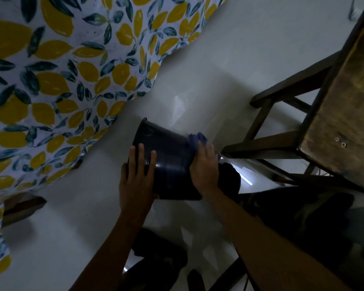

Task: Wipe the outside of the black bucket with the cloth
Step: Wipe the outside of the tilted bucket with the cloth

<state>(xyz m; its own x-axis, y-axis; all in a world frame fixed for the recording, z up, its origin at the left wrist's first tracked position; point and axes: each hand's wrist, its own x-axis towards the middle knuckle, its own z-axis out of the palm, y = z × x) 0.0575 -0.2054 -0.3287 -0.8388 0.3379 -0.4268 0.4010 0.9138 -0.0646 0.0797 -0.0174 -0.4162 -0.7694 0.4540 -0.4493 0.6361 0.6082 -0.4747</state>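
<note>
The black bucket (168, 162) is tipped on its side above the pale floor, its rim pointing up-left. My left hand (137, 177) lies flat against the bucket's left wall, fingers spread, holding it steady. My right hand (205, 166) presses a blue-purple cloth (197, 139) against the bucket's right wall; a fold of cloth sticks out past my fingertips. The bucket's inside is hidden from here.
A lemon-print tablecloth (57, 80) hangs over the upper left. A dark wooden stool (332, 114) stands at the right, its legs and rungs close beside the bucket. A dark wooden leg (23, 206) shows at the lower left. My legs are at the bottom.
</note>
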